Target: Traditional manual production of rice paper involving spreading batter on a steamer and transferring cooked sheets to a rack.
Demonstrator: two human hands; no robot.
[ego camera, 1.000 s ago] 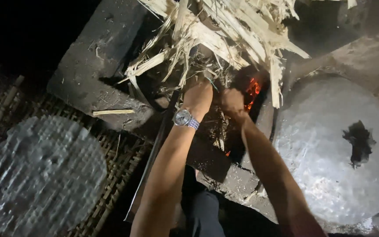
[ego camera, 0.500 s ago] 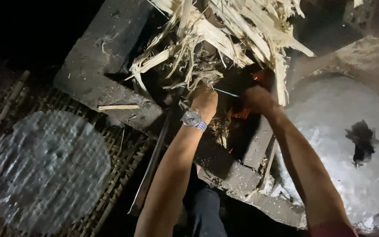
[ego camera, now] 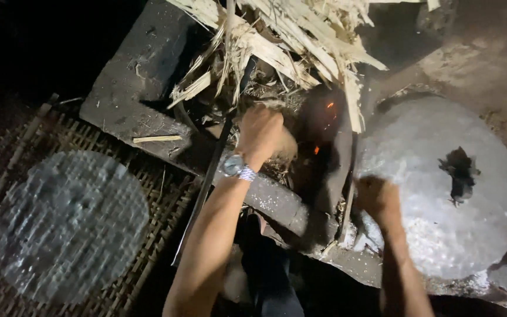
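Note:
My left hand (ego camera: 260, 132), a metal watch (ego camera: 237, 168) on its wrist, is closed in a fist at the mouth of a dark stove, on a clump of dry split stalks (ego camera: 289, 47) piled there. Embers (ego camera: 327, 108) glow just right of it. A long dark rod (ego camera: 209, 176) runs along my left forearm into the pile. My right hand (ego camera: 378, 199) is blurred and sits lower, at the left edge of a round white disc (ego camera: 435, 194) with a dark patch; its fingers look curled, and I cannot tell if it holds anything.
A round translucent sheet (ego camera: 68, 223) lies on a woven bamboo mat (ego camera: 159, 194) at the lower left. A grey stone slab (ego camera: 130, 88) borders the stove opening, with a loose sliver of stalk (ego camera: 156, 139) on it. The surroundings are dark.
My right hand has pulled back from the fire opening, down and right to the white disc's edge. My left hand stays at the stalks. The view has shifted slightly.

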